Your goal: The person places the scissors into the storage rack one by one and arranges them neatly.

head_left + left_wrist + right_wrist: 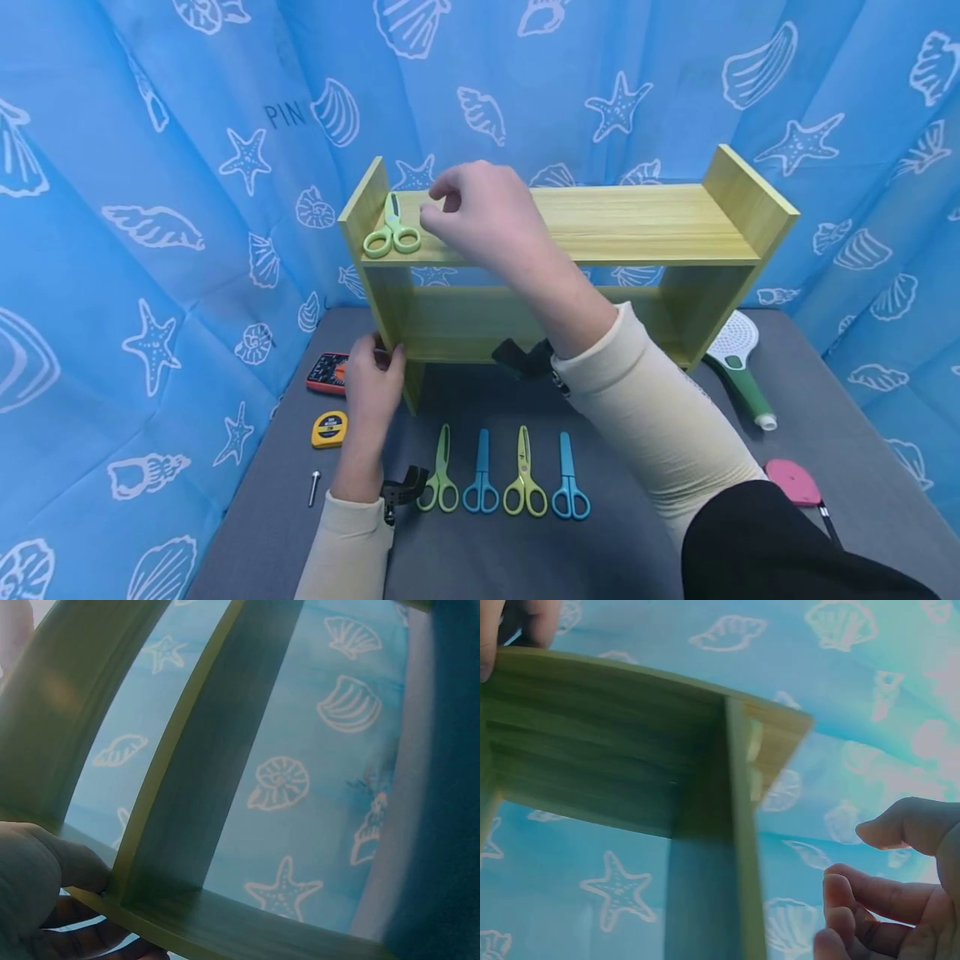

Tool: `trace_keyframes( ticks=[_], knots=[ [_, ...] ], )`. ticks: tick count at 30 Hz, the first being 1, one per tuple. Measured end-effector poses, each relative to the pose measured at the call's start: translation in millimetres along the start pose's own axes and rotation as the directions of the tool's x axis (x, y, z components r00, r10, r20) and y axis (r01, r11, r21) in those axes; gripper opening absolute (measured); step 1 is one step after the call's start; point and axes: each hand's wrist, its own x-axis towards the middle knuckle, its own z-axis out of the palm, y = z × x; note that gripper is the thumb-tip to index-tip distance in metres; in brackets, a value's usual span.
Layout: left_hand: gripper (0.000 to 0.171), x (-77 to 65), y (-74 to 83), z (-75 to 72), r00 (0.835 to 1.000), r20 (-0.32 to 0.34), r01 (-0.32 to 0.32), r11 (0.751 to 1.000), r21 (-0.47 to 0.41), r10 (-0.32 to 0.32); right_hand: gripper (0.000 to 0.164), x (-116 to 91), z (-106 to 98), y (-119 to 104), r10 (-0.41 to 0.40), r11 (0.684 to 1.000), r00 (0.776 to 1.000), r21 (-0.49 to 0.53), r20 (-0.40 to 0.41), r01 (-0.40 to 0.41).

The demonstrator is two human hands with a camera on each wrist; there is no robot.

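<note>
A light yellow-green wooden shelf (pixel 637 223) stands on the grey table with an upper and a lower board. My left hand (pixel 372 379) grips its left side panel low down; in the left wrist view the thumb (pixel 79 862) lies on the near side of the wood and the fingers pass behind. Green scissors (pixel 392 229) lie at the left end of the upper board, blades pointing to the back. Just right of them my right hand (pixel 487 208) hovers over the board, its fingers (pixel 877 892) loosely bent and the thumb apart, holding nothing.
In front of the shelf lie green scissors (pixel 442 471), yellow-green scissors (pixel 523 475) and two blue pairs (pixel 482 475). At left are a multimeter (pixel 327 372), yellow tape measure (pixel 329 428) and bolt (pixel 313 488). At right lie a shower head (pixel 738 362) and pink tape measure (pixel 792 482).
</note>
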Motion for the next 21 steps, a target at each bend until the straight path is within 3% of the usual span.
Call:
trace_keyframes(
  ticks=[9, 15, 21],
  knots=[
    [0.027, 1.3, -0.4, 2.1, 1.000, -0.004, -0.010, 1.000, -0.003, 0.010, 0.031, -52.5, -24.9, 10.9, -0.060, 0.994, 0.990, 0.084, -0.131, 0.072],
    [0.026, 0.8, 1.0, 2.2, 1.000, -0.002, -0.010, 1.000, -0.019, 0.010, 0.025, -86.9, -31.0, 26.7, -0.157, 0.977, 0.955, 0.104, -0.251, 0.188],
    [0.029, -1.4, -0.3, 1.8, 1.000, -0.009, -0.006, 1.000, -0.017, 0.006, 0.022, -118.9, -35.6, 43.4, -0.172, 0.966, 0.929, 0.126, -0.327, 0.224]
  ],
)
